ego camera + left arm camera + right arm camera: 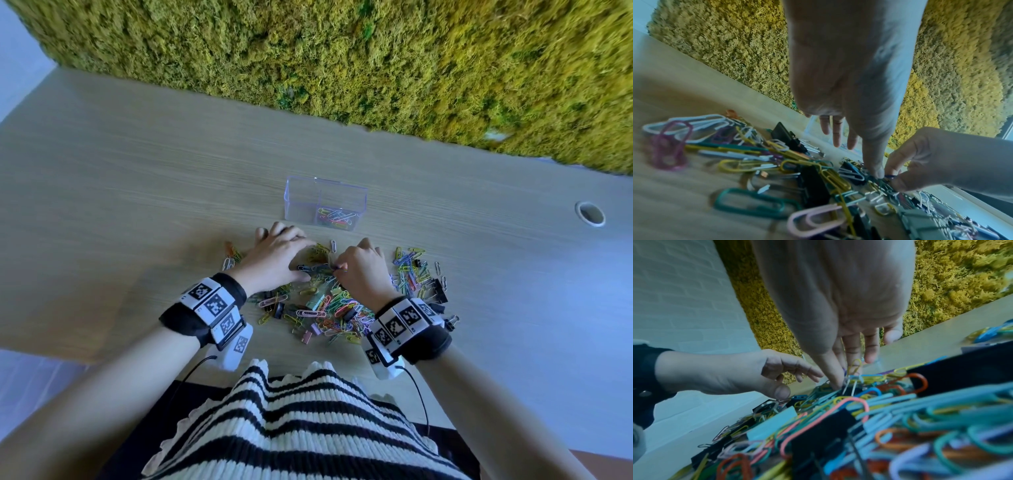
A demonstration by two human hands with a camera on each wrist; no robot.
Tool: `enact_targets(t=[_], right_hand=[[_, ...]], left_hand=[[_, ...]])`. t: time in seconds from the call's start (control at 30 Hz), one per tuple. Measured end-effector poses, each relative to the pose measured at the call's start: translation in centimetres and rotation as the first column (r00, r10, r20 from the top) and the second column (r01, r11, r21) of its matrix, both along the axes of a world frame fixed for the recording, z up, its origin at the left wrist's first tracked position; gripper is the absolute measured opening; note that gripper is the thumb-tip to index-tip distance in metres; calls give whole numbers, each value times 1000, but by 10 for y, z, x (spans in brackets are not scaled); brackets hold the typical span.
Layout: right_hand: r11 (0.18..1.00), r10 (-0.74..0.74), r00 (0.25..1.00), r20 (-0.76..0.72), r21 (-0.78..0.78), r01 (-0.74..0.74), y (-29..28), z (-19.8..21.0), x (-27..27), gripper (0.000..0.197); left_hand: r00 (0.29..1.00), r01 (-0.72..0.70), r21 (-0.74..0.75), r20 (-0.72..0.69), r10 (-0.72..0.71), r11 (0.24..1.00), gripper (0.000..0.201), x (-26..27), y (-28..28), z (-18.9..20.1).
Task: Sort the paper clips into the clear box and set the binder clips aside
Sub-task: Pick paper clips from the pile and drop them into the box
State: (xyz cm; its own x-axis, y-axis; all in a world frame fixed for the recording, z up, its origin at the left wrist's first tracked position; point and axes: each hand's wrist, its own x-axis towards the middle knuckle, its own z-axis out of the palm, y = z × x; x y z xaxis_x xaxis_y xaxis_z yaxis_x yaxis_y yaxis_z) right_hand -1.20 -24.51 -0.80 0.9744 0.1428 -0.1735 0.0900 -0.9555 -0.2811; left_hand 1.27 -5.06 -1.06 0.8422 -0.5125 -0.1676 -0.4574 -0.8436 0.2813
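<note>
A clear box point(325, 205) stands on the wooden table point(137, 171), with several coloured paper clips point(337, 216) in its right compartment. In front of it lies a mixed pile of paper clips point(342, 308) and binder clips point(438, 295). My left hand point(279, 251) rests on the pile's far left side, fingers spread and fairly straight, with the thumb tip point(877, 172) pressing down on the clips. My right hand point(344, 267) pinches a paper clip point(889, 176) between thumb and forefinger at the pile's top, right beside the left thumb. Black binder clips point(818, 431) lie tangled among the paper clips.
A moss wall point(342, 51) runs along the table's far edge. A round cable hole point(590, 213) sits at the far right. A few loose clips point(231, 257) lie left of my left hand. The table's near edge is close to my body.
</note>
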Motion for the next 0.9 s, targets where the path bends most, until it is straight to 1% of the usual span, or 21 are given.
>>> enact_targets(t=[0.1,0.2,0.23,0.33,0.4,0.43,0.53,0.6,0.67,0.73,0.8,0.9], right_hand=[[999,-12,1000,-17,50,13,-3,-2,0,19],[995,-23,999,-31,100,26,-8,0,-1,18],[995,-11,999,-32,94,14,-9,1,-2,23],[995,83,996,-39,-50,-85,-10,6,-8,51],[988,114,993,-34,-105,-116,-9,8,-10,59],[987,116,993,-31,-106,-118,-8,8,-11,57],[988,112,993,-19,-100,-114,-6,8,-9,42],[989,113,994,-9,-95,-113,-5,7,-8,37],[989,126,992,8,-84,-125,-4,6,-9,40],[985,147,989,10,-92,-146,-3,5,-9,45],[980,168,986,11,-111,-166,-3,3,-9,48],[980,169,985,34,-117,-164,-4,0,-9,45]], left_hand=[[999,35,-4,-22,-35,999,74,4,-10,0],[995,94,29,-31,-93,995,77,5,-19,0],[993,113,42,-28,-112,993,77,4,-21,0],[992,127,42,5,-127,991,67,2,-24,-2],[993,119,20,18,-119,993,55,0,-23,-2],[993,116,12,21,-116,993,49,0,-22,-2],[994,104,5,40,-104,995,39,0,-18,-3],[994,88,-2,59,-88,996,43,-1,-16,-2],[994,75,6,83,-75,997,55,-2,-15,-2],[993,71,15,93,-72,997,58,-3,-17,-1],[994,67,23,91,-69,998,51,-3,-20,0],[992,53,56,112,-59,997,32,-5,-28,-1]])
